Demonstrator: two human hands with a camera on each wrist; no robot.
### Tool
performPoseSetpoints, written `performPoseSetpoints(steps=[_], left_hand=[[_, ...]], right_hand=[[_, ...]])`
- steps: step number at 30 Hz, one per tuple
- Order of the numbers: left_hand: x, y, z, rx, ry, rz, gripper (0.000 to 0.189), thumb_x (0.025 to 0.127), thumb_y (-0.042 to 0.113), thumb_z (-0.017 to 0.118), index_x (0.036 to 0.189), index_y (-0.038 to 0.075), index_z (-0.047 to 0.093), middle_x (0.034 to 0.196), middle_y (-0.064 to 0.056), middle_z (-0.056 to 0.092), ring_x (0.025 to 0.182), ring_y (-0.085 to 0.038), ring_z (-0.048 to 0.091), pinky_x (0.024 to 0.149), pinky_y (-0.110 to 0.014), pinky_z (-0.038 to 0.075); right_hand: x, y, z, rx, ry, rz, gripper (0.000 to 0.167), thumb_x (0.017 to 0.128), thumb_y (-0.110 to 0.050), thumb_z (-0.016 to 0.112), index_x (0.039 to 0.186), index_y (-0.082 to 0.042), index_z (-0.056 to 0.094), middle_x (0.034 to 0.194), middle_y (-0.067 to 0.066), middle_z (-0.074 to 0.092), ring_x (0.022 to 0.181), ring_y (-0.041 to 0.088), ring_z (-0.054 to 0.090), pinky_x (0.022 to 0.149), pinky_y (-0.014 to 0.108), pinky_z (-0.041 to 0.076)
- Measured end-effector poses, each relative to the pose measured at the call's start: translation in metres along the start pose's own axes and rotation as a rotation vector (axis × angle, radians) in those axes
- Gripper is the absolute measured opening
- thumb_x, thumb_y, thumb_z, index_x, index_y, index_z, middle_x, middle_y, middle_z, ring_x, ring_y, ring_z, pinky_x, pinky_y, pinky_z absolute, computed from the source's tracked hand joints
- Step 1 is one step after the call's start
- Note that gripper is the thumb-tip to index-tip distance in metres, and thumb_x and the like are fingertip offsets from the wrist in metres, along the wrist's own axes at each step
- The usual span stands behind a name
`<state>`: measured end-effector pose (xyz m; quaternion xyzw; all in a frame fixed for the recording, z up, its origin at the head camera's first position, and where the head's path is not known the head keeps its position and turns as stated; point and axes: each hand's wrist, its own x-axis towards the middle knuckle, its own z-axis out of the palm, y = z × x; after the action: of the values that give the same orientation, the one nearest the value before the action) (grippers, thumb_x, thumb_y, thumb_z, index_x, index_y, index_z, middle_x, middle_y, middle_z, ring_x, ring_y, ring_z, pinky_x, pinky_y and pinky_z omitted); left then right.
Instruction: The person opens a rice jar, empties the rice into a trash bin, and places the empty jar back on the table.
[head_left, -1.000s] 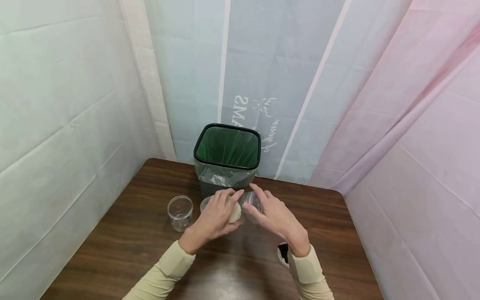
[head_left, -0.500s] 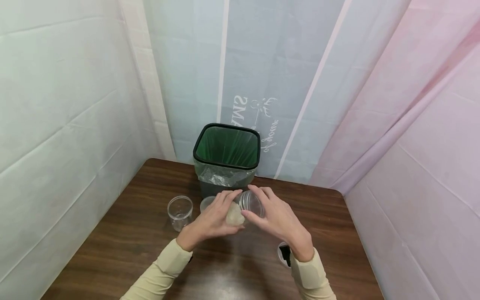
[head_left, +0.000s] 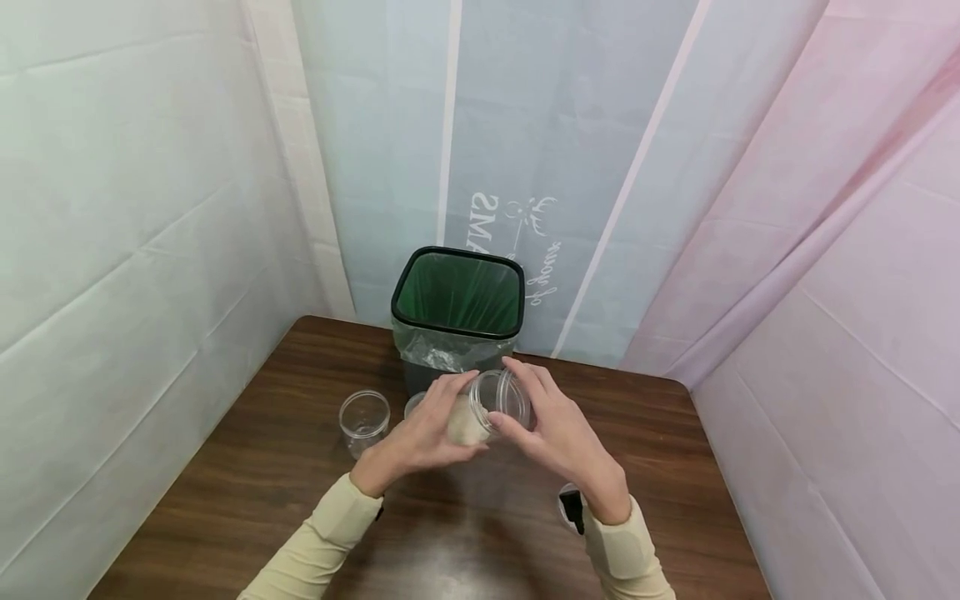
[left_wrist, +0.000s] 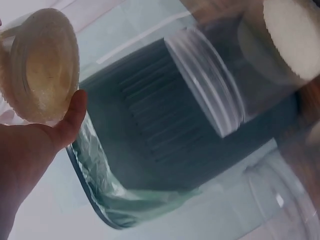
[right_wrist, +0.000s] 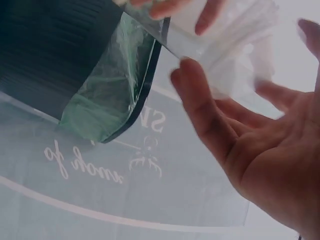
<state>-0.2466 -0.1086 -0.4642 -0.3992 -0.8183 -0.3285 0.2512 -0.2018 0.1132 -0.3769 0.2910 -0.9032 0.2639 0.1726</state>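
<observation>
My left hand [head_left: 423, 429] holds a clear container with white, grainy contents [head_left: 467, 422]. In the left wrist view these contents [left_wrist: 50, 70] look pale and rough-edged, with the thumb at their side. My right hand [head_left: 558, 425] grips a clear plastic jar [head_left: 514, 397], thumb on the near side and fingers over the far side. This jar lies tilted, its ridged rim towards the left hand and overlapping the white contents. In the right wrist view it is washed out. Behind the left hand stands another clear jar [left_wrist: 210, 82] with white contents in its base.
Left of the hands, an empty clear jar [head_left: 364, 421] stands on the brown wooden table [head_left: 262, 467]. A dark bin [head_left: 457, 333] with a green-looking liner stands just beyond them. A small white round item with black on it [head_left: 572, 508] lies by the right wrist. Curtains surround the table.
The right hand's jar has tipped so that its rim shows more openly and has come closer over the white contents. The left hand has turned slightly, partly uncovering the white contents. The jars on the table stay put.
</observation>
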Motion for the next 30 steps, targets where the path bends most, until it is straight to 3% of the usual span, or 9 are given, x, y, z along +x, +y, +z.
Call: performPoseSetpoints(steps=[4, 9, 14, 21, 25, 30], left_hand=[[0.002, -0.004, -0.009, -0.028, 0.031, 0.007, 0.104, 0.067, 0.037, 0.088, 0.147, 0.003, 0.032, 0.132, -0.011, 0.050, 0.120, -0.022, 0.048, 0.098, -0.038, 0.047], [0.005, -0.006, -0.021, -0.043, 0.037, -0.005, 0.103, 0.068, 0.037, 0.088, 0.148, 0.004, 0.031, 0.136, -0.012, 0.049, 0.123, -0.024, 0.047, 0.100, -0.041, 0.046], [0.009, -0.008, -0.033, -0.049, 0.058, -0.038, 0.105, 0.069, 0.037, 0.088, 0.150, 0.007, 0.028, 0.139, -0.014, 0.049, 0.125, -0.024, 0.047, 0.099, -0.042, 0.047], [0.017, -0.011, -0.046, -0.047, 0.090, -0.025, 0.105, 0.068, 0.030, 0.089, 0.149, 0.004, 0.028, 0.139, -0.016, 0.048, 0.124, -0.024, 0.049, 0.099, -0.041, 0.048], [0.025, -0.012, -0.056, -0.040, 0.097, -0.004, 0.105, 0.067, 0.030, 0.089, 0.149, 0.004, 0.028, 0.138, -0.017, 0.048, 0.125, -0.025, 0.049, 0.099, -0.042, 0.048], [0.032, -0.014, -0.066, -0.026, 0.112, 0.007, 0.105, 0.066, 0.028, 0.090, 0.148, 0.003, 0.029, 0.139, -0.019, 0.048, 0.125, -0.027, 0.049, 0.098, -0.044, 0.049]], right_hand=[[0.000, 0.002, 0.003, 0.157, 0.036, -0.013, 0.071, 0.091, -0.033, 0.070, 0.151, -0.024, 0.033, 0.138, 0.003, 0.047, 0.076, 0.011, 0.059, 0.065, 0.024, 0.053], [0.003, 0.007, 0.008, 0.330, 0.117, -0.065, 0.067, 0.095, -0.032, 0.065, 0.151, -0.017, 0.033, 0.136, 0.011, 0.048, 0.094, 0.017, 0.062, 0.063, 0.025, 0.056], [0.005, 0.013, 0.014, 0.411, 0.205, -0.125, 0.061, 0.099, -0.035, 0.058, 0.149, -0.008, 0.035, 0.138, 0.017, 0.052, 0.095, 0.025, 0.065, 0.066, 0.028, 0.057], [-0.004, 0.019, 0.031, 0.464, 0.214, -0.026, 0.058, 0.093, -0.004, 0.059, 0.146, -0.003, 0.036, 0.133, 0.020, 0.055, 0.092, 0.004, 0.065, 0.062, 0.026, 0.056], [-0.010, 0.024, 0.042, 0.489, 0.211, 0.007, 0.059, 0.090, 0.002, 0.058, 0.145, -0.001, 0.037, 0.131, 0.023, 0.055, 0.093, 0.008, 0.067, 0.063, 0.027, 0.056], [-0.017, 0.032, 0.051, 0.519, 0.187, 0.054, 0.060, 0.093, -0.003, 0.058, 0.148, -0.014, 0.037, 0.135, 0.016, 0.055, 0.097, 0.012, 0.067, 0.066, 0.028, 0.057]])
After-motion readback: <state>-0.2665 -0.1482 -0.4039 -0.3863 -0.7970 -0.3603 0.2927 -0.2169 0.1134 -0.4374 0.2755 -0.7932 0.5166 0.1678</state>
